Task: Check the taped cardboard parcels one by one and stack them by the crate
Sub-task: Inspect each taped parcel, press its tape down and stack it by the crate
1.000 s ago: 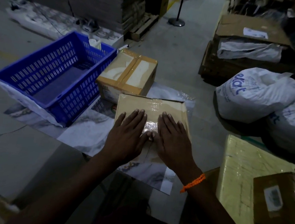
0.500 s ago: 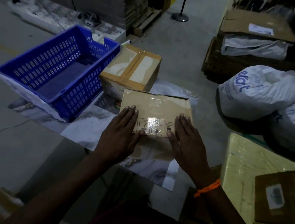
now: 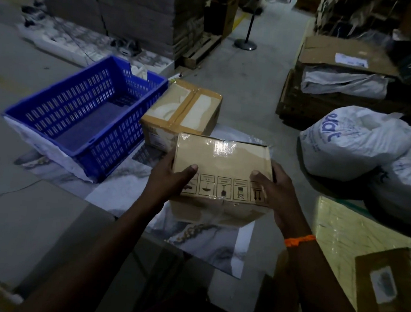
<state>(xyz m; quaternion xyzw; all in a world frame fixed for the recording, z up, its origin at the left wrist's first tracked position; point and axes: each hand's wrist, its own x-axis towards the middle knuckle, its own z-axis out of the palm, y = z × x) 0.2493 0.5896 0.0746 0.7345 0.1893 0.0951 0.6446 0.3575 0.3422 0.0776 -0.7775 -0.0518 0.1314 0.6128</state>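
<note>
A: Where is the parcel right now?
B: The parcel is between both hands, over the marbled sheet spread on the floor. Its top face tilts toward the person.
A: How are the fingers set?
B: The left hand grips the left side and the right hand grips the right side. Each thumb lies on the top face by a row of printed handling symbols. The fingers curl round the sides and are mostly hidden there.
A: Does it rest on anything?
B: The near edge hangs clear of the sheet. I cannot tell whether the far edge touches down.
A: Is it taped?
B: Glossy clear tape shines on the far part of the top face.
A: And the crate?
B: The blue crate stands to the left. A second parcel sits just beside its right end, with brown tape across its top. The held parcel is in front of that one and covers its near corner.
A: Anything else?
B: An orange band circles the right wrist. Two white sacks lie well apart to the right.
</note>
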